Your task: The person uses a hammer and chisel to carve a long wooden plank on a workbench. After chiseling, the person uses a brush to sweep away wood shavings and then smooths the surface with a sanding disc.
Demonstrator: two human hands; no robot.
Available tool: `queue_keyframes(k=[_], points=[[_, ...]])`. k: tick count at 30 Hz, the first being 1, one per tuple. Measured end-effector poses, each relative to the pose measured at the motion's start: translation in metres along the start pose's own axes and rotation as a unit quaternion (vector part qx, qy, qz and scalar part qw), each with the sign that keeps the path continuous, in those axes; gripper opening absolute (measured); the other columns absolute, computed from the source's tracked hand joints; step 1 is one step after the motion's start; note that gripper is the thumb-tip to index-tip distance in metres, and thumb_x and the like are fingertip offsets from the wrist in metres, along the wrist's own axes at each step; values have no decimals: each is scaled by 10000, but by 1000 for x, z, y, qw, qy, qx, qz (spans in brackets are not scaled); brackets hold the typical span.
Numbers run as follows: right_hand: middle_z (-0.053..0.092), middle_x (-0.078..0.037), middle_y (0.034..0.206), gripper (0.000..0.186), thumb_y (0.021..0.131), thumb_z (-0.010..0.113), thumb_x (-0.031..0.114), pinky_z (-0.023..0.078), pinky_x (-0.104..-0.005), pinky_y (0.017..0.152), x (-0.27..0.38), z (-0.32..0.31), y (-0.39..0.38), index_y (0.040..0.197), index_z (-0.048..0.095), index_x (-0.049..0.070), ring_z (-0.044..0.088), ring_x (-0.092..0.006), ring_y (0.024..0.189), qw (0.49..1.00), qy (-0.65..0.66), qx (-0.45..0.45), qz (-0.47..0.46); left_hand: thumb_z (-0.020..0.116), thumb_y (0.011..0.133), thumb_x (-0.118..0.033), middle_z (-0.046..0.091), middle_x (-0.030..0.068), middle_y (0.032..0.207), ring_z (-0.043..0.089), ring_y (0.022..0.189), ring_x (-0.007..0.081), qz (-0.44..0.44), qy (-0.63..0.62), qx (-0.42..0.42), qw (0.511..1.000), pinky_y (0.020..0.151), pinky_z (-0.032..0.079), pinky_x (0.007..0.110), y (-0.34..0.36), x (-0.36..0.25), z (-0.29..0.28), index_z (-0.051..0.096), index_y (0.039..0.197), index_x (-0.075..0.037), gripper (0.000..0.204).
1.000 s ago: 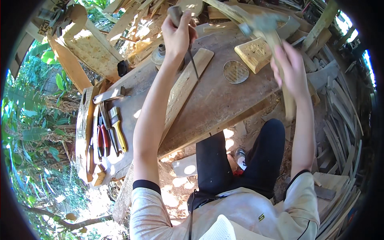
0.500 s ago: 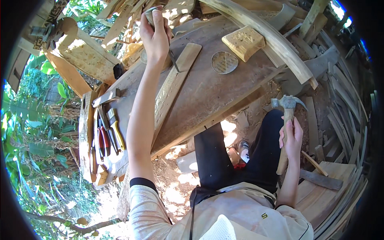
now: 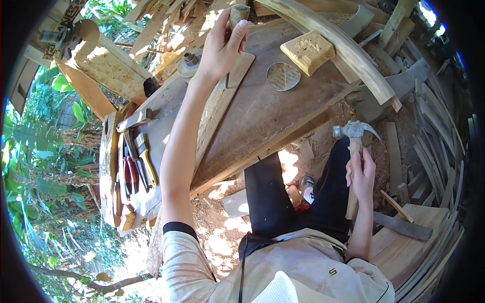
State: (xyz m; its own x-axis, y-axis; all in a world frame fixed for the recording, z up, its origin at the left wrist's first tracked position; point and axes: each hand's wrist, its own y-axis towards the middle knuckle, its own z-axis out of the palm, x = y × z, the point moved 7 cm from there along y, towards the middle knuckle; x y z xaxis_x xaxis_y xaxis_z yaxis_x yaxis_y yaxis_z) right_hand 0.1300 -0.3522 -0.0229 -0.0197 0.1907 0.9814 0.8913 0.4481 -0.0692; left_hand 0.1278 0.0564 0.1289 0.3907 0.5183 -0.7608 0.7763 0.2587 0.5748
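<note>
My left hand (image 3: 221, 50) is closed round a chisel (image 3: 239, 14), whose thick, worn handle top rises above my fist. Its narrow dark blade points down at a long wooden board (image 3: 222, 106) on the workbench; whether the tip touches I cannot tell. Over by my right knee, my right hand (image 3: 362, 174) grips a claw hammer (image 3: 355, 130) by its wooden handle, head up and claw to the right. A round lidded metal container (image 3: 283, 77) lies on the bench to the right of the board. Behind my left wrist stands a metal piece with a knob (image 3: 190, 60).
A wood block (image 3: 308, 52) and a long curved timber (image 3: 348, 50) lie at the far right of the bench (image 3: 262, 121). Pliers with red handles (image 3: 130, 177) and a yellow-handled brush (image 3: 146, 161) lie at its left end. Wooden strips (image 3: 429, 151) pile up on the right.
My left hand has shifted right with the chisel, uncovering the knobbed metal piece. The hammer has moved slightly left and down with my right hand.
</note>
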Motion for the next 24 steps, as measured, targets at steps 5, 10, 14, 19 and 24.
queue_keyframes(k=[5, 10, 14, 19, 24], points=[[467, 16, 650, 275, 1074, 467, 288, 330, -187, 382, -2, 11, 2, 1129, 557, 34, 400, -24, 454, 1000, 12, 15, 1, 482, 1070, -287, 544, 2, 760, 482, 607, 52, 28, 27, -31, 999, 538, 387, 218, -1, 0, -2, 496, 1164, -33, 272], [467, 19, 650, 267, 1074, 468, 286, 327, -187, 384, -1, 19, 5, 1133, 551, 39, 398, -24, 454, 1000, 13, 27, 2, 492, 1064, -309, 541, -4, 728, 470, 576, 50, 29, 39, -68, 996, 510, 372, 224, -1, 1, -5, 503, 1140, -31, 289], [465, 22, 647, 261, 1074, 470, 287, 325, -188, 387, -1, 20, 5, 1112, 547, 40, 398, -23, 454, 999, 15, 31, 4, 500, 1061, -308, 536, -6, 688, 469, 562, 48, 34, 57, -73, 995, 503, 371, 227, 1, 3, -6, 522, 1108, -27, 286], [461, 27, 639, 249, 1071, 479, 287, 324, -189, 388, -4, 18, 4, 1061, 541, 46, 397, -21, 450, 999, 18, 26, 9, 502, 1061, -302, 526, -17, 675, 458, 553, 43, 49, 66, -85, 993, 505, 365, 219, -1, -5, 0, 525, 1093, -25, 280], [463, 30, 633, 240, 1069, 487, 286, 324, -188, 390, -8, 18, 4, 1025, 536, 55, 398, -20, 443, 999, 22, 27, 12, 493, 1067, -276, 513, -24, 674, 449, 552, 37, 59, 43, -79, 994, 497, 352, 214, 1, -3, -1, 517, 1094, -22, 257]])
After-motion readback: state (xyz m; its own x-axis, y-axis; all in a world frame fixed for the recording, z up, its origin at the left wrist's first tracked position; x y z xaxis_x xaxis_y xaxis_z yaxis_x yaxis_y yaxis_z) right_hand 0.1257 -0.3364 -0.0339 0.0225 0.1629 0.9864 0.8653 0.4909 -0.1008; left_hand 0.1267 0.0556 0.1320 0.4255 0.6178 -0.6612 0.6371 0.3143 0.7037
